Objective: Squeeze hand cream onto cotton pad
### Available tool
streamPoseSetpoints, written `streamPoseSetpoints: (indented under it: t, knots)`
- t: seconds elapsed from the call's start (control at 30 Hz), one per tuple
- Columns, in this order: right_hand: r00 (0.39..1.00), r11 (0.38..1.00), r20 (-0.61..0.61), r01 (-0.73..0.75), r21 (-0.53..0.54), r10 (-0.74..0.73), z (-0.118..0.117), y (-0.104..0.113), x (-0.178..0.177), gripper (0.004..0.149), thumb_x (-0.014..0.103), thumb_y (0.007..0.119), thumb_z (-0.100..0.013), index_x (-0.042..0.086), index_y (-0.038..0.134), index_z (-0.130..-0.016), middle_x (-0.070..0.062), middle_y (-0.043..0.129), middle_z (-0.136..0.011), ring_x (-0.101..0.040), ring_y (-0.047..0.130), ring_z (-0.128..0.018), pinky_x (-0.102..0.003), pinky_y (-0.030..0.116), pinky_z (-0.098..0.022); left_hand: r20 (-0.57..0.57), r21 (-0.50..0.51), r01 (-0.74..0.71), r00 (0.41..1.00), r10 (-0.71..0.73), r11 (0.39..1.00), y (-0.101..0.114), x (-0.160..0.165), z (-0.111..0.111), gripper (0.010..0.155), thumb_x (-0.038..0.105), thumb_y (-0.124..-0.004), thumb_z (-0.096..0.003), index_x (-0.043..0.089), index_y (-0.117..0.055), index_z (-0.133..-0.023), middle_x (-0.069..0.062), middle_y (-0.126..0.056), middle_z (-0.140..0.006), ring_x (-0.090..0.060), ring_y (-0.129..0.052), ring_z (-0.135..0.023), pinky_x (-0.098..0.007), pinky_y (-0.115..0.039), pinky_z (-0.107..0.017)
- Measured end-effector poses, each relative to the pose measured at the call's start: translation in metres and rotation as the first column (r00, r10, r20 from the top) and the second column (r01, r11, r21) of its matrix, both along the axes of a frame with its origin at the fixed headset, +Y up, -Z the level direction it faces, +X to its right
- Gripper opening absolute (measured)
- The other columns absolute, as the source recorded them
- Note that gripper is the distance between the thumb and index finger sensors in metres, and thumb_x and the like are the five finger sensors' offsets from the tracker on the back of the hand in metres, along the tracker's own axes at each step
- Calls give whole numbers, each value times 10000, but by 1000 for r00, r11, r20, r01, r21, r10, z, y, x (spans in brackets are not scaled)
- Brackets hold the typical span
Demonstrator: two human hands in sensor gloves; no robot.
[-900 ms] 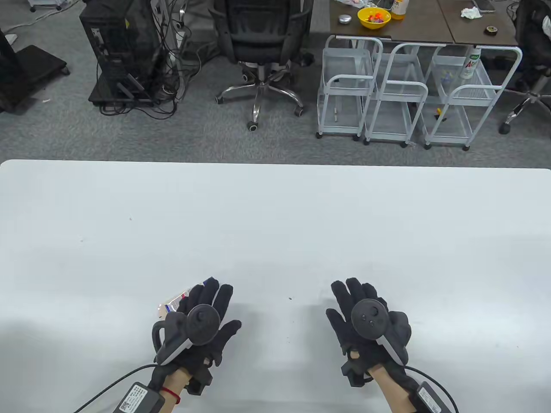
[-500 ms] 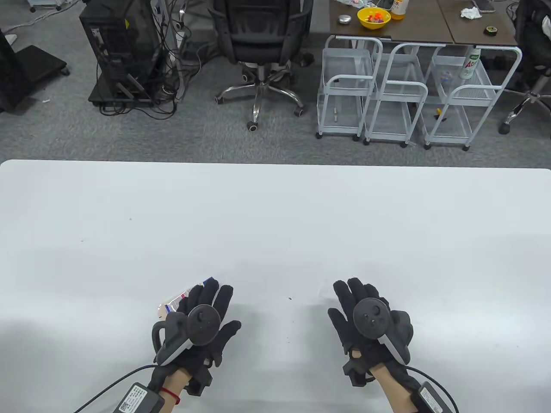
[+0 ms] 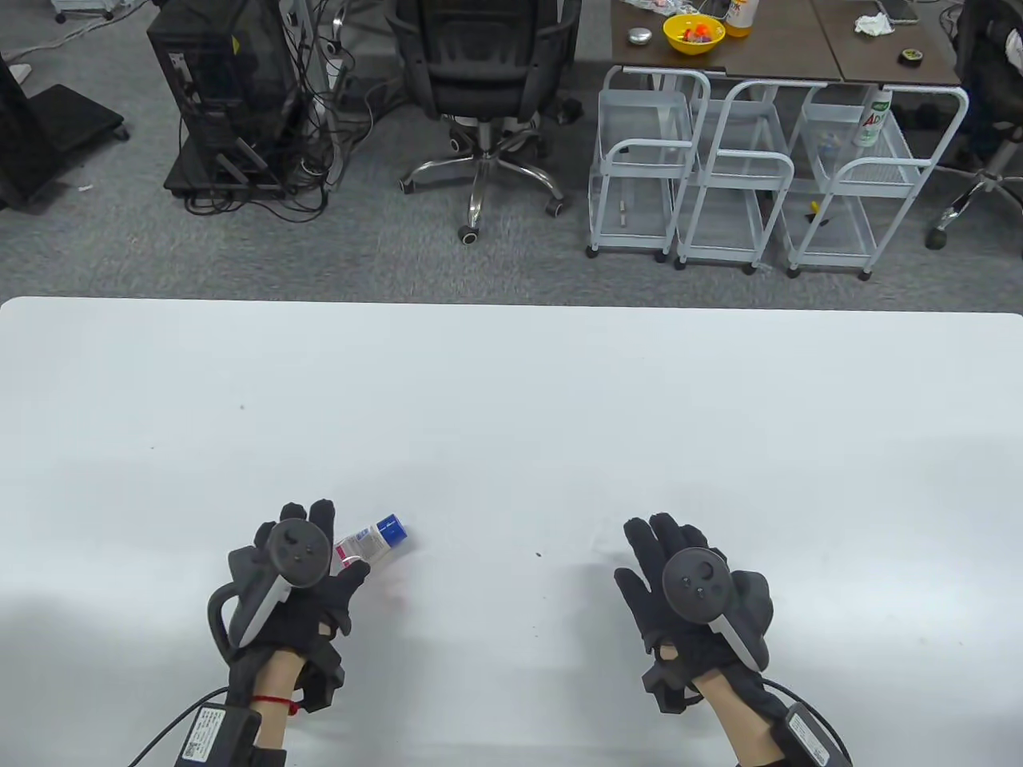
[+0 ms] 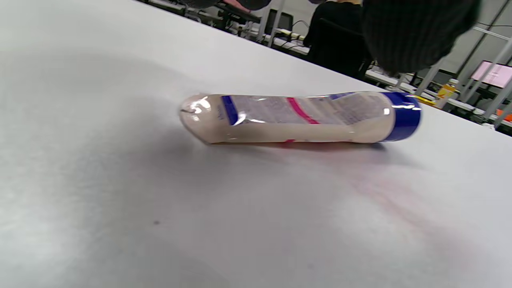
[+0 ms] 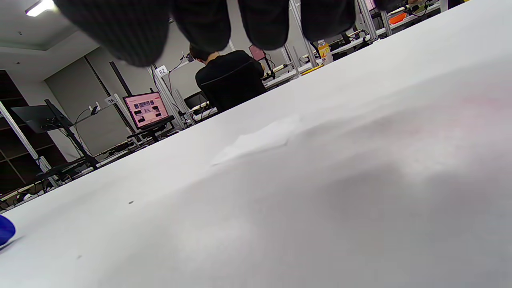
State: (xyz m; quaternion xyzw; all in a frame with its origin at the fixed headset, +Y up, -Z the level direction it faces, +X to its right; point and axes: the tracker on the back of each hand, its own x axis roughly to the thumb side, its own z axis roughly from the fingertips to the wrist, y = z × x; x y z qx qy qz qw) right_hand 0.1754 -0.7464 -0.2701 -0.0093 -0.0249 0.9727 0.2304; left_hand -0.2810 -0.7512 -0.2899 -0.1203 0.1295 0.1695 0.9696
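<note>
The hand cream tube (image 3: 372, 545) is clear with a blue cap and lies on its side on the white table (image 3: 511, 399), cap pointing right. In the left wrist view the tube (image 4: 304, 118) lies free, with no finger on it. My left hand (image 3: 308, 551) is open just left of the tube, its thumb by the tail end. My right hand (image 3: 663, 559) is open, palm down, over the table at the right. A white cotton pad (image 5: 260, 140) lies flat on the table ahead of my right fingers (image 5: 200, 16); it is barely visible in the table view.
The blue cap (image 5: 5, 231) shows at the left edge of the right wrist view. Beyond the table's far edge stand an office chair (image 3: 483, 88), a computer tower (image 3: 224, 96) and white wire carts (image 3: 759, 176).
My left hand has moved left and off the tube, which now lies uncovered on the table. My right hand has hardly moved.
</note>
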Motion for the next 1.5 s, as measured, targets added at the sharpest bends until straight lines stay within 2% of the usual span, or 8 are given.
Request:
streamPoseSetpoints:
  t: [0.17, 0.27, 0.37, 0.6, 0.8, 1.07, 1.33, 1.5]
  knots:
    - [1000, 1000, -2, 5, 4, -5, 0, 0, 0, 662, 493, 773, -429, 310, 628, -1049, -91, 565, -1124, -503, 539, -1062, -689, 443, -711, 27, -101, 40, 999, -38, 994, -19, -6, -13, 871, 602, -758, -403, 330, -315, -1102, -41, -384, -1232, -445, -423, -1098, -612, -382, -748]
    - [1000, 1000, -5, 0, -1, 0, 0, 1, -1, 660, 492, 773, -429, 309, 630, -1048, -93, 564, -1125, -505, 541, -1060, -690, 442, -711, 63, -104, 72, 996, -66, 992, -24, 0, -15, 838, 533, -792, -406, 299, -378, -1097, -27, -457, -1214, -433, -459, -1087, -604, -388, -751]
    - [1000, 1000, -5, 1, -3, -1, 0, 1, -1, 659, 489, 774, -430, 307, 631, -1047, -93, 565, -1124, -506, 544, -1059, -690, 443, -711, 91, -16, 123, 989, -121, 992, -19, 5, -14, 779, 464, -821, -402, 303, -468, -1078, 6, -623, -1144, -336, -611, -1048, -569, -459, -754]
    - [1000, 1000, -15, -15, -10, 15, 0, -1, -4, 659, 489, 775, -429, 302, 636, -1046, -96, 571, -1122, -507, 548, -1057, -692, 442, -710, 119, -39, 124, 986, -119, 992, -15, 12, -15, 874, 501, -909, -329, 256, -531, -1077, -30, -717, -1039, -294, -743, -923, -593, -557, -724]
    - [1000, 1000, -24, -21, -17, 20, 0, -1, -6, 655, 488, 775, -429, 298, 647, -1042, -97, 575, -1120, -504, 554, -1057, -692, 443, -710, 125, -30, 136, 984, -131, 990, -13, 18, -14, 603, 467, -856, -373, 368, -699, -946, 116, -894, -847, -129, -936, -683, -488, -733, -664]
    - [992, 998, -111, 59, 38, -55, 11, 9, -26, 649, 485, 775, -430, 289, 653, -1037, -92, 597, -1111, -499, 584, -1047, -686, 466, -707, 160, -1, -163, 974, 161, 987, 7, 28, -5, 495, 466, -805, -390, 415, -772, -882, 155, -990, -822, -93, -1011, -613, -444, -806, -615]
    - [940, 967, -285, 227, 112, -188, 31, 24, -51, 645, 481, 775, -429, 274, 662, -1029, -92, 652, -1086, -481, 670, -1017, -661, 546, -695, 350, -42, -393, 855, 382, 918, 23, 69, 16, 497, 465, -803, -393, 410, -766, -885, 155, -985, -823, -93, -1008, -621, -448, -798, -624]
    - [870, 926, -363, 374, 47, -332, 36, 25, -62, 670, 484, 785, -424, 258, 639, -1038, -110, 689, -1063, -464, 761, -970, -636, 614, -674, 443, -126, -425, 784, 434, 896, 22, 94, 26, 497, 465, -805, -393, 413, -766, -885, 157, -983, -825, -93, -1008, -624, -448, -796, -627]
